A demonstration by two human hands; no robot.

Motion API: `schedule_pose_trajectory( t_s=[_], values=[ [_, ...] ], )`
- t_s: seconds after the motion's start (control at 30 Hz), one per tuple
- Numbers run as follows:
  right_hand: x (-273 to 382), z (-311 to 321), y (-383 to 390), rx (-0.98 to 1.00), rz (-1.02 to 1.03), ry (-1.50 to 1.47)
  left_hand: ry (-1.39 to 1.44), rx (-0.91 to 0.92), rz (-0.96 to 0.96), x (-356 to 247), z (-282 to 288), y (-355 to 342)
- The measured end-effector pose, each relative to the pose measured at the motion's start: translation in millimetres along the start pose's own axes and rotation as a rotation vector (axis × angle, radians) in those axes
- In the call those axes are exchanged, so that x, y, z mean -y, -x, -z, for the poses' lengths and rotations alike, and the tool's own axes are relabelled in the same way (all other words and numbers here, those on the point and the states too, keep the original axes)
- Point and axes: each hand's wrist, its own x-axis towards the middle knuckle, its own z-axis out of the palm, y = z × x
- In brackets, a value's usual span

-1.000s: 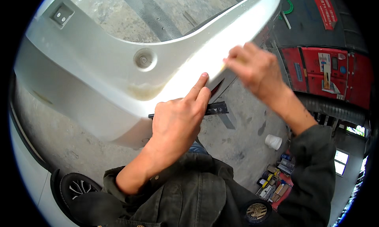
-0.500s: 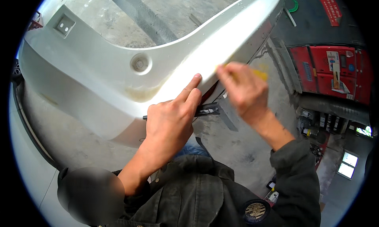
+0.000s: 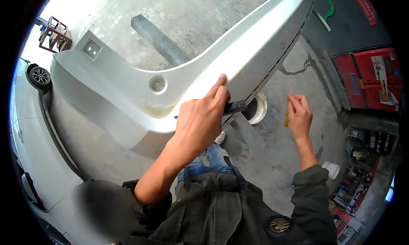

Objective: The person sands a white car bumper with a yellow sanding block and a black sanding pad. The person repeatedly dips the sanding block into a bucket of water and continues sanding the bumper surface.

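Note:
A white car bumper (image 3: 251, 53) stretches from the left to the top right, with a dull yellowish patch (image 3: 159, 112) near its bend. My left hand (image 3: 198, 125) lies over the bumper, its index finger extended along the surface and the other fingers curled round a dark flat bar (image 3: 235, 107). That bar's ends stick out on both sides of the hand; its middle is hidden. To the right, away from the bumper, my right hand (image 3: 300, 119) is closed on a thin yellow piece (image 3: 286, 118). Most of that piece is hidden by the fingers, so its kind is unclear.
A white bucket (image 3: 258, 109) stands on the floor under the bumper's near edge. A white car (image 3: 36, 134) is at the left. Red cabinets (image 3: 366, 78) and a cluttered shelf (image 3: 353, 185) line the right. A grey beam (image 3: 157, 40) lies beyond the bumper.
My right hand has moved off the bumper to the right and down, carrying the yellow piece. My left hand stays on the bumper with the dark bar. The view has shifted, showing the bucket.

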Motion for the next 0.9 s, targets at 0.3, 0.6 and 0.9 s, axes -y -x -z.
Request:
schedule_pose_trajectory(
  t_s=[0.3,0.6,0.9],
  values=[
    [-83,-71,70,0.190,-0.318,-0.104,-0.099,0.022,0.036,-6,10,29],
    [-108,-124,78,-0.022,-0.496,-0.250,0.189,-0.023,0.170,-46,2,1],
    [70,31,51,0.234,-0.272,-1.333,0.916,0.226,0.197,-109,-54,-32]
  ],
)
